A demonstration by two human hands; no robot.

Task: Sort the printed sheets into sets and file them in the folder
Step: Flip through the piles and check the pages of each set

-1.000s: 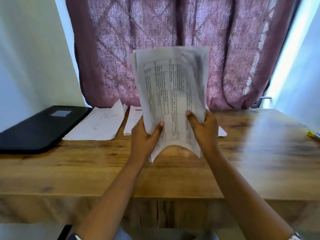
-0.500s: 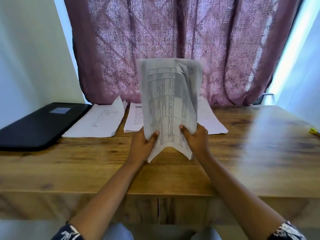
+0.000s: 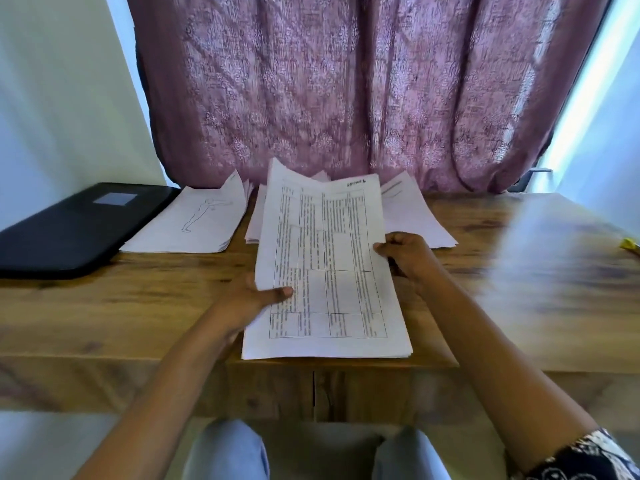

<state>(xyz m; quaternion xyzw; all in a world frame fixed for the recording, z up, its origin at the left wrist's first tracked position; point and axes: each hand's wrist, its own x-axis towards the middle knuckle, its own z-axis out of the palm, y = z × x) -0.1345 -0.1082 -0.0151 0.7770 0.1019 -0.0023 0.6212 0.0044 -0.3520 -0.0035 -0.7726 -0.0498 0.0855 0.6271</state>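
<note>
Head view: the stack of printed sheets (image 3: 325,271) lies at the near edge of the worktop (image 3: 138,306), far end curled up. The left hand (image 3: 249,303) pinches its left edge, thumb on top; the right hand (image 3: 408,254) grips its right edge. The black folder (image 3: 69,226) lies closed at far left

The brown wooden bench (image 3: 138,306) carried a flat black folder (image 3: 76,226) at its far left. Just beside the folder lay a pile of white sheets (image 3: 194,220) topped by a line drawing of a figure. Two further white paper piles lay at centre-back (image 3: 254,223) and right (image 3: 415,220). A stack of printed table sheets (image 3: 329,271) rested at the front edge. A small yellow object (image 3: 629,243) sat far right.
</note>
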